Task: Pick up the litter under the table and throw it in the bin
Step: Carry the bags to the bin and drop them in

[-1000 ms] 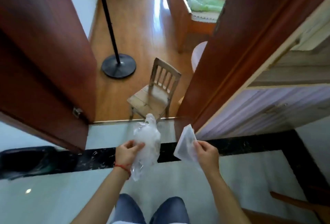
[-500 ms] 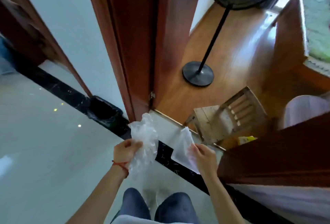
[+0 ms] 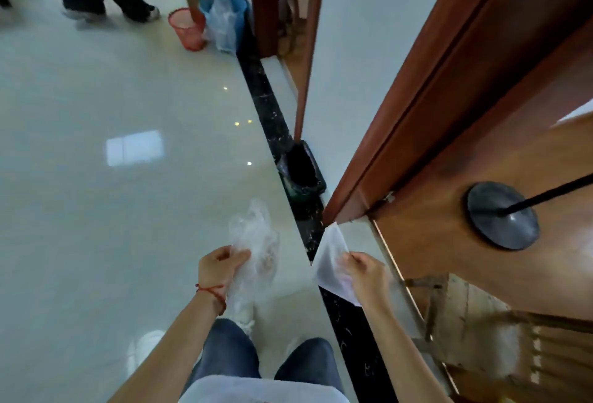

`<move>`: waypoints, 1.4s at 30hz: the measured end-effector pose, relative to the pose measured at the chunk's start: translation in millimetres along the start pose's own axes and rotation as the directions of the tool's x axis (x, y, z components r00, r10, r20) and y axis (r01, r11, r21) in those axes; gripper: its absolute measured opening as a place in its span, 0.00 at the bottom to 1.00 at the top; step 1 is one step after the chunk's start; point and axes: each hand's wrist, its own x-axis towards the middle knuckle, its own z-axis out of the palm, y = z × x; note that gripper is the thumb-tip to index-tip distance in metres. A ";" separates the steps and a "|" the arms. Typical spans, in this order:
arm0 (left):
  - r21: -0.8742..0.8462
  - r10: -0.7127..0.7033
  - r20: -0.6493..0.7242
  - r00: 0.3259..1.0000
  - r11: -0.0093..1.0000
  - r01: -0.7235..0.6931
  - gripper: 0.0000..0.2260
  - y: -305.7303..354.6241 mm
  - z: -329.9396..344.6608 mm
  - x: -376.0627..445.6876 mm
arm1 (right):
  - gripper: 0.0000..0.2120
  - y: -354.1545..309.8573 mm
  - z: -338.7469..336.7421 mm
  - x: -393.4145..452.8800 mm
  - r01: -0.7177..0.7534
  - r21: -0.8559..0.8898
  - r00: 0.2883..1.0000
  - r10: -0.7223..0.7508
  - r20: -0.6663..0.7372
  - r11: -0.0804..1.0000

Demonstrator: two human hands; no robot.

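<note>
The carrying step is in hand: the litter has been gathered and the bin not yet reached. Low in the centre of the frame, a crumpled clear bag (image 3: 253,251) is pinched in the closed fingers of the left hand (image 3: 218,269), which wears a red string at the wrist; the bag stands up above the hand and hangs below it. Just to the right, a flat white packet (image 3: 332,261) is gripped at its lower edge between thumb and fingers of the right hand (image 3: 364,269). Both pieces are held clear of the floor, above the knees.

A black-lined bin (image 3: 300,171) is seen just above the hands, at centre frame, standing on the dark floor strip (image 3: 269,107) against the white wall, beside the brown door frame (image 3: 417,88). It appears open at the top, though its inside is too dark to read. A red basket (image 3: 186,28) and a blue bin (image 3: 224,17) are seen far off at the upper left.

The nearest bin is judged the likely target. For the next move, both hands would need to be carried forward until they are over its mouth, then opened. Since the bag is light and may drift, a low release would be wise.
</note>
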 end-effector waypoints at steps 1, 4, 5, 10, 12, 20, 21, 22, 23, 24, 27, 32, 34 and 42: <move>-0.030 -0.016 -0.026 1.000 0.999 0.015 0.04 0.3 -7.9 3.2 | 0.11 -7.8 8.3 3.8 0.026 -0.003 0.999 -0.026 0.032 1.000; -0.093 -0.045 -0.093 0.995 0.995 0.036 0.05 2.5 -32.4 21.5 | 0.11 -34.3 37.2 16.4 0.057 0.008 0.992 -0.057 0.113 0.998; -0.110 -0.053 -0.109 0.993 0.993 0.041 0.05 5.2 -40.4 29.2 | 0.10 -44.4 47.8 21.1 0.067 0.017 0.989 -0.068 0.131 0.998; -0.184 -0.092 -0.153 0.984 0.981 0.063 0.07 22.9 -77.0 86.2 | 0.08 -96.7 106.7 54.9 0.119 0.031 0.979 -0.122 0.163 0.992; -0.190 -0.106 -0.155 0.982 0.979 0.076 0.09 33.7 -93.0 113.5 | 0.07 -117.2 129.9 69.9 0.117 0.036 0.981 -0.121 0.152 0.992; -0.179 -0.104 -0.146 0.984 0.981 0.077 0.03 85.3 -152.4 206.6 | 0.07 -189.7 201.1 117.5 0.129 0.022 0.984 -0.131 0.120 0.991; -0.180 -0.106 -0.149 0.983 0.981 0.078 0.03 91.4 -155.8 215.7 | 0.07 -195.8 207.1 122.1 0.126 0.027 0.984 -0.128 0.120 0.992; -0.189 -0.109 -0.150 0.983 0.979 0.080 0.02 97.6 -158.2 225.3 | 0.07 -201.6 212.9 127.5 0.121 0.030 0.985 -0.124 0.122 0.992; -0.198 -0.116 -0.149 0.982 0.977 0.085 0.02 104.3 -159.4 234.3 | 0.07 -207.4 218.2 133.8 0.112 0.030 0.985 -0.115 0.125 0.993; -0.202 -0.119 -0.148 0.982 0.976 0.088 0.02 111.5 -159.4 242.7 | 0.07 -213.0 222.6 141.2 0.106 0.029 0.986 -0.109 0.129 0.994; -0.189 -0.114 -0.138 0.984 0.978 0.087 0.03 131.7 -155.8 270.6 | 0.08 -228.5 233.9 170.6 0.081 0.047 0.988 -0.087 0.127 0.996; -0.174 -0.094 -0.140 0.986 0.982 0.069 0.03 175.3 -142.1 324.5 | 0.08 -261.1 244.5 231.7 0.092 0.061 0.989 -0.098 0.110 0.994; -0.167 -0.077 -0.131 0.988 0.984 0.055 0.04 196.4 -135.9 344.1 | 0.08 -274.7 247.2 255.9 0.097 0.064 0.990 -0.103 0.100 0.993; -0.074 -0.018 -0.091 0.996 0.997 0.011 0.06 260.5 -108.4 405.4 | 0.08 -314.1 250.0 320.1 0.061 0.101 0.994 -0.070 0.087 0.993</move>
